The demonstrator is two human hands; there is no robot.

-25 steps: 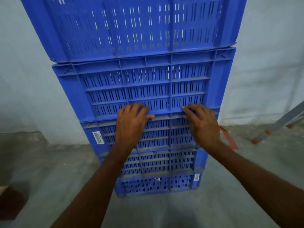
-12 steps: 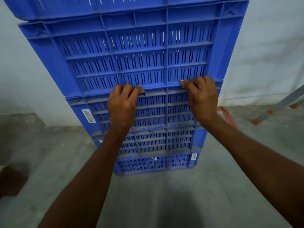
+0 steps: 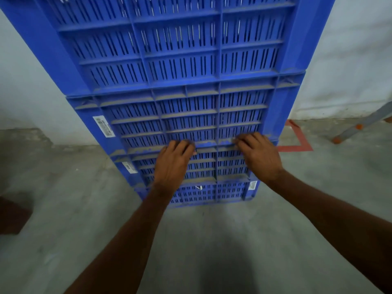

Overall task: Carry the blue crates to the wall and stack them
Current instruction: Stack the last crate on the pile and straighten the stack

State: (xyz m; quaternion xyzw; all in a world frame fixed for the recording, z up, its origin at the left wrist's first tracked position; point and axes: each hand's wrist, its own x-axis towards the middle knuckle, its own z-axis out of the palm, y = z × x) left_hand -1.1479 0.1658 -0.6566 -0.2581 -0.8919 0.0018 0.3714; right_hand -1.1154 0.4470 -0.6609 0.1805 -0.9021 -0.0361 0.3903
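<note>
Blue plastic crates (image 3: pixel 191 115) are being counted as four in view, piled one on another on the grey concrete floor (image 3: pixel 212 240), directly in front of the white wall (image 3: pixel 350 60), with the uppermost being cut off by the top of the frame. Each crate is being shown with a slotted long side turned toward the person, so its long axis is running left to right along the wall, while the pile itself is rising upright. Two hands are being used. The left hand (image 3: pixel 172 166) and the right hand (image 3: pixel 259 158) are being held apart on the front face, and the fingers of both are being curled over the dusty ledge where the second crate from the top is sitting on the third; which of the two crates is being gripped cannot be told. Three white barcode labels are being counted on the lower crates, two toward the left (image 3: pixel 104 126) and one at the right. One corner of red floor tape (image 3: pixel 297 145) and one grey ladder leg (image 3: pixel 364 124) are being seen to the right.
</note>
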